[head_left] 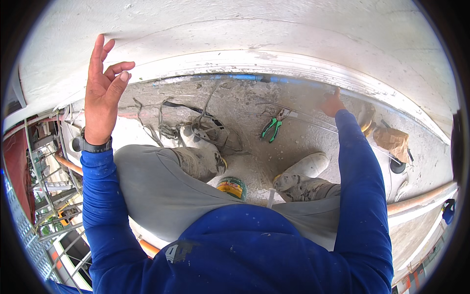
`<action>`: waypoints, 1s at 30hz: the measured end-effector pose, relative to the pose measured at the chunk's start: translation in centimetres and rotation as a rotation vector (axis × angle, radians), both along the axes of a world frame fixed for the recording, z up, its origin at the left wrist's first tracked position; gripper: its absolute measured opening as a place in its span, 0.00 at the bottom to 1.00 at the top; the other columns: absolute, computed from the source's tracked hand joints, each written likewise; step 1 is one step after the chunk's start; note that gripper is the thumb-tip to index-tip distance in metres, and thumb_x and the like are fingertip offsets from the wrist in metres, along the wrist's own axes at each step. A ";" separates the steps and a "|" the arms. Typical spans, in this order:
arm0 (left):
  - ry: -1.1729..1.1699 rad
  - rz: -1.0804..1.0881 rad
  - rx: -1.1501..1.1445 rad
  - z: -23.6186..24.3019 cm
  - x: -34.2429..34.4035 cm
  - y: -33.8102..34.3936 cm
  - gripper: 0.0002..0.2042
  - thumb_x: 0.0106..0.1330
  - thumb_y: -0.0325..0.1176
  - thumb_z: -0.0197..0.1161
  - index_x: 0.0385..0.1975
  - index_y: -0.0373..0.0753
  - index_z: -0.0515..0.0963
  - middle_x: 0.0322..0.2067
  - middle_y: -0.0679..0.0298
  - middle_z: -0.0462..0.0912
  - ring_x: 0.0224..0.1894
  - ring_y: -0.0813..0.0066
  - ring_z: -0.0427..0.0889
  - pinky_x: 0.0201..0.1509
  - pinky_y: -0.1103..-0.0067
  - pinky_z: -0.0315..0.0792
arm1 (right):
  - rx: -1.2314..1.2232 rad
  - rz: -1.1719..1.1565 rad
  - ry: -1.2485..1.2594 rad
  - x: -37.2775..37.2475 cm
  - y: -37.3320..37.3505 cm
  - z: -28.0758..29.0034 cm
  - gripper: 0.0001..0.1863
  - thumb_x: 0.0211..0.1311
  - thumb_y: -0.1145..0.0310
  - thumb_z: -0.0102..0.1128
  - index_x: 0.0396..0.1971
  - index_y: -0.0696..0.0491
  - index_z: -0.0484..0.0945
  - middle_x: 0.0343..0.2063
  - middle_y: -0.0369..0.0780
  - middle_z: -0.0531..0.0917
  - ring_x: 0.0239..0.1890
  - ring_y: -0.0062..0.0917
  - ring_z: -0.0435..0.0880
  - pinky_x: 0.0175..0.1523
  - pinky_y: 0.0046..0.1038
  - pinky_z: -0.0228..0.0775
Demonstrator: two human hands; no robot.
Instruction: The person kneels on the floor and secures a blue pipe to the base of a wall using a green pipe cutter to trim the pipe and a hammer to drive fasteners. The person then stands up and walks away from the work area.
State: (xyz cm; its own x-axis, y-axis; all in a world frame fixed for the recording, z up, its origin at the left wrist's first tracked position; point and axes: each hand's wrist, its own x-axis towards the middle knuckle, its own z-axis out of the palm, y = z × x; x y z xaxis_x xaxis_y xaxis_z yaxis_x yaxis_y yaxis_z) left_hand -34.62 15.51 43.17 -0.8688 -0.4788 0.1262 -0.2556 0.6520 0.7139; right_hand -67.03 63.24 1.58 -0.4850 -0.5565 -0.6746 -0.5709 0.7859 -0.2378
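My left hand [104, 98] is raised at the white wall [264, 29], fingers apart and empty, fingertips at or close to its surface. My right hand [332, 104] reaches to the wall's base, index finger extended near a blue pipe [245, 77]; haze softens its outline, and I see nothing held. Thin metal rods [313, 125] lie just left of that hand, with green-handled pliers [269, 128] among them on the dusty floor. A crumpled brown paper bag [391, 139] lies to the right, beside a round black object [397, 166].
Dark straps [166, 131] tangle around my left boot [196, 139]; my right boot [308, 165] is below the pliers. A green-and-yellow container [231, 187] stands between my legs. Metal scaffolding [49, 181] fills the far left beyond the ledge. An orange-brown rail [418, 198] runs along the right.
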 end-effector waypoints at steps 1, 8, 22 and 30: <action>0.003 0.001 0.004 0.0 0.1 0.0 0.42 0.71 0.30 0.63 0.84 0.49 0.49 0.77 0.48 0.59 0.60 0.68 0.83 0.53 0.77 0.81 | 0.013 0.005 -0.005 -0.2 0.0 -0.2 0.36 0.73 0.43 0.55 0.65 0.60 0.78 0.68 0.63 0.72 0.75 0.60 0.63 0.83 0.58 0.14; -0.011 0.014 0.019 0.0 0.3 0.2 0.41 0.73 0.35 0.64 0.83 0.47 0.50 0.78 0.49 0.58 0.61 0.66 0.81 0.61 0.71 0.78 | 0.109 0.186 -0.051 0.6 -2.3 5.0 0.36 0.74 0.43 0.54 0.65 0.61 0.78 0.70 0.60 0.71 0.78 0.59 0.59 0.83 0.57 0.13; -0.018 0.011 0.057 0.3 0.3 0.4 0.41 0.74 0.36 0.63 0.84 0.47 0.49 0.78 0.49 0.58 0.61 0.65 0.80 0.65 0.68 0.77 | 0.087 0.291 -0.008 0.8 -1.5 3.0 0.26 0.76 0.47 0.52 0.60 0.49 0.84 0.60 0.59 0.78 0.72 0.61 0.68 0.83 0.62 0.19; -0.025 0.017 0.028 0.3 0.3 0.4 0.41 0.74 0.35 0.63 0.84 0.47 0.49 0.78 0.50 0.58 0.61 0.65 0.80 0.64 0.69 0.77 | 0.080 0.315 0.004 1.5 -1.2 2.7 0.22 0.77 0.49 0.51 0.60 0.40 0.85 0.61 0.58 0.78 0.69 0.61 0.72 0.82 0.67 0.18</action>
